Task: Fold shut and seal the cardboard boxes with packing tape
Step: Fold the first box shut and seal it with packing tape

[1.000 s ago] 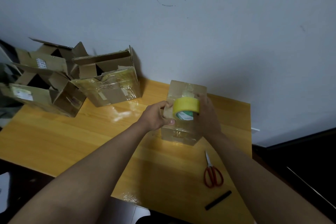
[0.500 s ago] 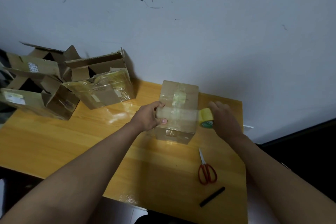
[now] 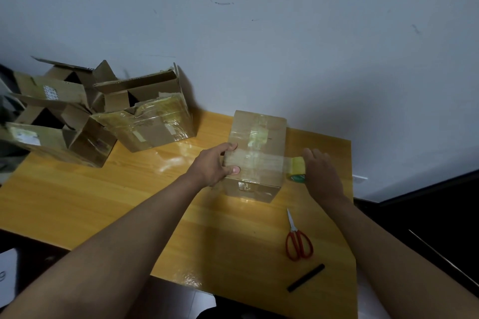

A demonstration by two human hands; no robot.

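A closed cardboard box (image 3: 259, 137) stands on the wooden table (image 3: 103, 197) near the wall. A fresh strip of clear tape runs across its top from left to right. My left hand (image 3: 213, 166) grips the box's left edge, thumb pressing the tape end down. Just past the box's right edge, my right hand (image 3: 321, 173) holds the yellow tape roll (image 3: 298, 167), with the tape still joined to the strip. Most of the roll is hidden behind my fingers.
Red-handled scissors (image 3: 298, 239) and a black marker (image 3: 305, 277) lie on the table's near right. Several open cardboard boxes (image 3: 145, 116) are piled at the far left against the wall. The table's right edge is close to my right arm.
My right hand has pulled the tape roll from above the box's top rightward, past the right edge, laying a strip across the top. My left hand stays on the left edge.
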